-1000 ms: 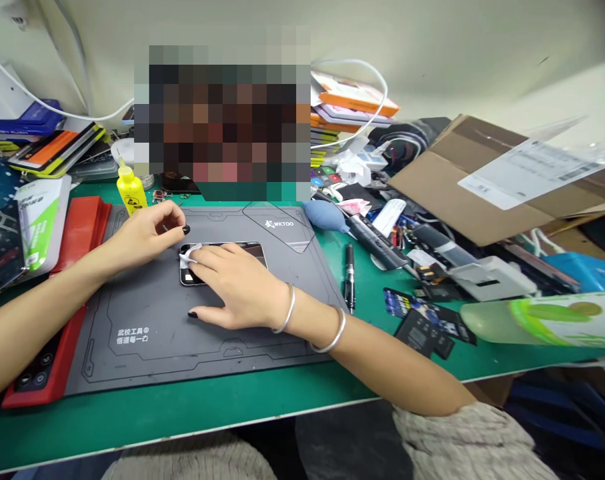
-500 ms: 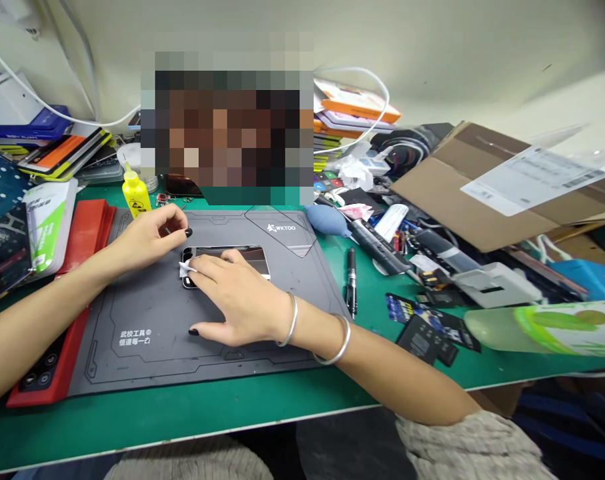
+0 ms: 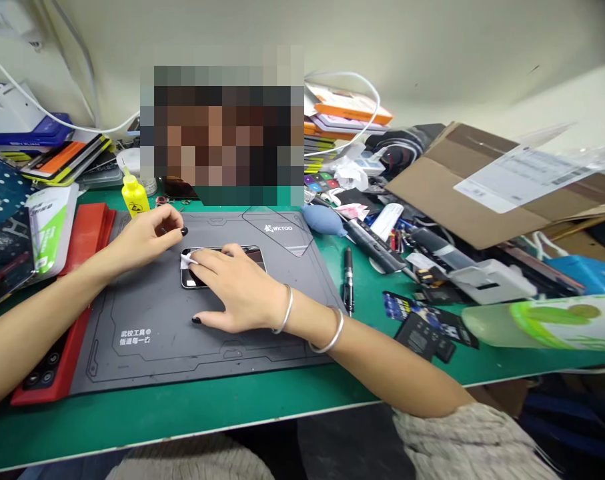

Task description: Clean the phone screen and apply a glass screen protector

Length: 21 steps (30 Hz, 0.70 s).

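Note:
A smartphone (image 3: 255, 256) with a dark, glossy front lies flat on the grey work mat (image 3: 172, 347), partly hidden under my right hand (image 3: 239, 287). That hand's fingers press a small white tissue (image 3: 186, 259) against the phone's left end. Its thumb is spread away and rests over the mat. Just beyond the phone's upper left corner hovers my left hand (image 3: 149, 238), fingers loosely curled. A gap shows between its thumb and forefinger, and nothing is visible in it.
A yellow bottle (image 3: 135, 193) stands behind my left hand. Under my left forearm lies a red holder (image 3: 85, 233). On the right are a clear film sheet (image 3: 295, 243), a blue air blower (image 3: 323, 220), a black pen (image 3: 349, 280), a cardboard box (image 3: 442, 180) and a drink bottle (image 3: 492, 323).
My right fingers and the tissue have shifted slightly up across the phone's left end. My left hand keeps nearly the same pose. The view has moved a little.

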{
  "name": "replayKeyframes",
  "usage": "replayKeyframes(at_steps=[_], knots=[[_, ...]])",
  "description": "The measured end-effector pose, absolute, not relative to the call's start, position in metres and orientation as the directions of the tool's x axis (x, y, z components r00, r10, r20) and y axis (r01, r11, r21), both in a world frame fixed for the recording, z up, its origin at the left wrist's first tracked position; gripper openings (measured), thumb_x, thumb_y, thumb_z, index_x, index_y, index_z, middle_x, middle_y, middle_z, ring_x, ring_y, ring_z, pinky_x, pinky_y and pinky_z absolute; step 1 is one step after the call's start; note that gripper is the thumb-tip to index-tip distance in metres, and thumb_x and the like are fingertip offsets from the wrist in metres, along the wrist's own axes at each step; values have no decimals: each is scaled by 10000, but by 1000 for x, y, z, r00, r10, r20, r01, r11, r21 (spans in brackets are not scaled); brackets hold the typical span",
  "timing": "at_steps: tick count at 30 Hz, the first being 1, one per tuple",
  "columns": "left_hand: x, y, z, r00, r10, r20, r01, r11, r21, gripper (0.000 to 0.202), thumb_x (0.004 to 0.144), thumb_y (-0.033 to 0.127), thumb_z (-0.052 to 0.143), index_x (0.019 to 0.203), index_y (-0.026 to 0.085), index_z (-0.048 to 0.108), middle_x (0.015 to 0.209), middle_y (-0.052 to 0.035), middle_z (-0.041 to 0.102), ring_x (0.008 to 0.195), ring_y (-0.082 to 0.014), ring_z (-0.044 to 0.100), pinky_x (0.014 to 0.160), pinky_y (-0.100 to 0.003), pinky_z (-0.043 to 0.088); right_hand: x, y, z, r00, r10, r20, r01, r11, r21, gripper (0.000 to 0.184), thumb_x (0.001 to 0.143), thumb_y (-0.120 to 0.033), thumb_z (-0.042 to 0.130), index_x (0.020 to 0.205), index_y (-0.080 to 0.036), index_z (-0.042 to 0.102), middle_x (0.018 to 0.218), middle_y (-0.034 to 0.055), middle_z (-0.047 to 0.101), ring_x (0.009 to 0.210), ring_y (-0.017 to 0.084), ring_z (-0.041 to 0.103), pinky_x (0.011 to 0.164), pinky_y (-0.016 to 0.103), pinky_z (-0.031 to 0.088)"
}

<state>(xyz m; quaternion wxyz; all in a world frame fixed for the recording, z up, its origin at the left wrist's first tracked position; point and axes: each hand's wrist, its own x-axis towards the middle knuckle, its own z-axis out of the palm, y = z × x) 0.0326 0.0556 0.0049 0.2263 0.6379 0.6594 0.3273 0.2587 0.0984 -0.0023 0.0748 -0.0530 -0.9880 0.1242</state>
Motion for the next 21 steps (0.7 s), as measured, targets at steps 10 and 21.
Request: replayKeyframes(at_steps=[10,21], knots=[[40,55,10,-38,992,118,686,-60,726,183,774,369,545,816,191,557,785,-11,601,682,-152,546,637,-287,436,256,100,-6,-982,114,152,74,966,-248,665,857,-496,693,1348,-69,552,1444,233,552,1336,338,500,1044,490,352],[39,54,8,-47,990,130,673,-64,737,176,786,357,556,834,188,561,781,-7,602,674,-147,544,633,-289,435,255,106,-9,-975,135,175,87,962,-259,657,852,-492,699,1344,-77,566,1452,217,553,1334,331,508,1063,485,362]])
